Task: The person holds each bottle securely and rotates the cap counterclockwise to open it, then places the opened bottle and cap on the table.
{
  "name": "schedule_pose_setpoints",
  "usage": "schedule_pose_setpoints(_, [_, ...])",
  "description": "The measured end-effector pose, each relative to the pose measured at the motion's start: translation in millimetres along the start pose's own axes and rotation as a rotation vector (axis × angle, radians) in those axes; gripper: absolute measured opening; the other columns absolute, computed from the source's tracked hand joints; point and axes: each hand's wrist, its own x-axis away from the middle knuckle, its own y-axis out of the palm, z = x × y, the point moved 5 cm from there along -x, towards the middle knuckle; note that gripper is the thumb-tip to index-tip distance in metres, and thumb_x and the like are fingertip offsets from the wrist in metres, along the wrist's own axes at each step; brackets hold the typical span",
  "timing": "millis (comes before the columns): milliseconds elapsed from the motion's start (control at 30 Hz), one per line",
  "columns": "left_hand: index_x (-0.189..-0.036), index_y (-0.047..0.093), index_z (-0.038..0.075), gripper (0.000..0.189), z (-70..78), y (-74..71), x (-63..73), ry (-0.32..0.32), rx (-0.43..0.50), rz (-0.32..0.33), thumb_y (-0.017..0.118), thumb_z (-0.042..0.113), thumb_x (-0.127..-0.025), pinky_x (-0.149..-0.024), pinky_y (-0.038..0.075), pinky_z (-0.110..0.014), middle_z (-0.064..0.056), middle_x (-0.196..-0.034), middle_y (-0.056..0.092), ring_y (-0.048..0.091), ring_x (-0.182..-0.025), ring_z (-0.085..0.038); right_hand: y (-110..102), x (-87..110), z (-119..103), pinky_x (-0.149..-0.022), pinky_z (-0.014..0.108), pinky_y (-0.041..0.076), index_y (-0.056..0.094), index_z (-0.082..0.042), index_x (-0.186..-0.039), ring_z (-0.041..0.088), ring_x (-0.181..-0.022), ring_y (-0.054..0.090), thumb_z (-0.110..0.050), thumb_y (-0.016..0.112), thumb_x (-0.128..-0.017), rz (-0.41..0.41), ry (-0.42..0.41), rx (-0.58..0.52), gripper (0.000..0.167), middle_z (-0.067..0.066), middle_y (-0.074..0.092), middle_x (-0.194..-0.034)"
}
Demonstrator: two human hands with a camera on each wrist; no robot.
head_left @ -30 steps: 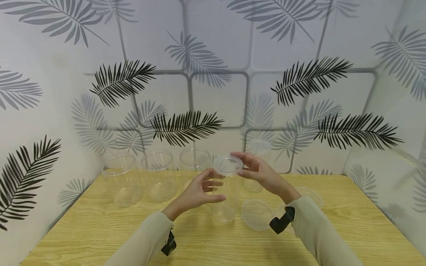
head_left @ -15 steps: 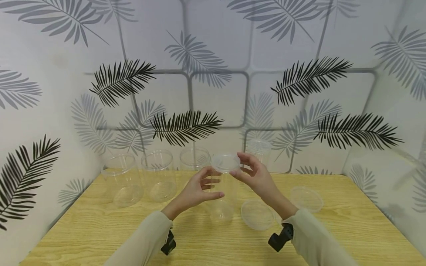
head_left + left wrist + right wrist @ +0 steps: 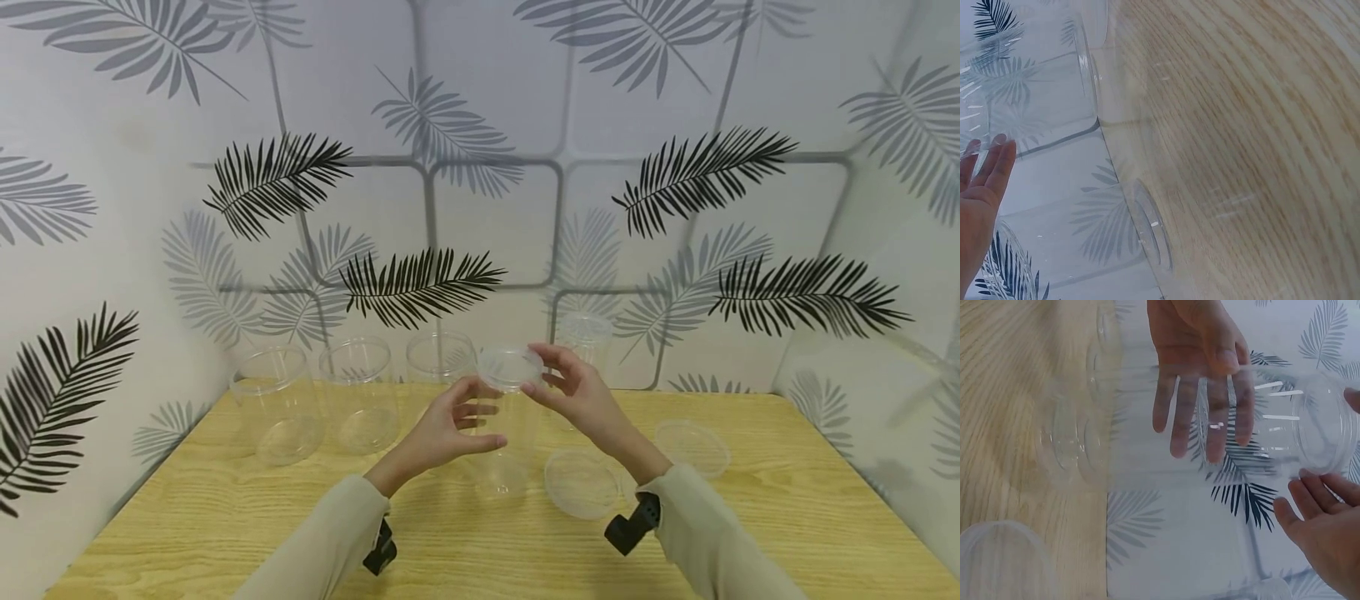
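A tall clear plastic jar (image 3: pixel 504 477) stands upright in front of me, with a clear round lid (image 3: pixel 511 365) over its mouth. My left hand (image 3: pixel 448 429) holds the jar around its upper side, fingers behind the wall and thumb in front; the right wrist view shows those fingers through the jar (image 3: pixel 1132 419). At the right edge of the lid, my right hand (image 3: pixel 581 402) grips the rim between thumb and fingers. In the left wrist view, the left hand's fingertips (image 3: pixel 1004 147) lie against the clear wall.
Three open clear jars, including the leftmost jar (image 3: pixel 277 408), stand at the back left. Behind my right hand is another clear jar (image 3: pixel 587 327). A flat lid (image 3: pixel 581 485) and a farther lid (image 3: pixel 692 448) lie on the wooden table (image 3: pixel 480 558); a patterned backdrop rises behind.
My right hand has shifted slightly left and its fingers have changed place along the lid's rim. Lid and jar have moved slightly; the left hand has stayed nearly still.
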Motion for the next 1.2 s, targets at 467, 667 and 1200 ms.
schedule_pose_setpoints(467, [-0.128,0.041,0.007,0.060,-3.1,2.1,-0.2,-0.001,0.006,-0.040,0.070,-0.001,-0.076,-0.096,0.041,-0.053,-0.017,-0.126,0.049,0.051,-0.116,-0.039,-8.8,-9.3,6.4,-0.093,0.025,0.046,0.031,-0.005,-0.141,0.010,-0.117,0.049,-0.019,0.057,-0.091,-0.270,0.034,-0.145,0.058,0.011,0.042,-0.137])
schedule_pose_setpoints(667, [-0.128,0.040,0.004,0.059,-2.5,0.8,0.7,-0.014,0.003,-0.028,0.069,-0.001,-0.077,-0.098,0.039,-0.055,-0.018,-0.128,0.048,0.049,-0.118,-0.039,-8.9,-5.4,6.3,-0.097,0.030,0.044,0.030,-0.011,-0.141,0.025,-0.125,0.042,-0.022,0.058,-0.090,-0.210,0.067,-0.123,0.060,0.011,0.036,-0.142])
schedule_pose_setpoints(1200, [-0.127,0.040,0.005,0.056,-1.9,-0.1,1.4,-0.010,-0.040,0.007,0.069,0.003,-0.079,-0.099,0.039,-0.053,-0.018,-0.130,0.047,0.048,-0.120,-0.038,7.7,5.0,-3.2,-0.103,0.044,0.038,0.033,-0.001,-0.136,0.031,-0.127,0.038,-0.012,0.065,-0.085,0.119,0.043,-0.013,0.062,0.016,0.038,-0.137])
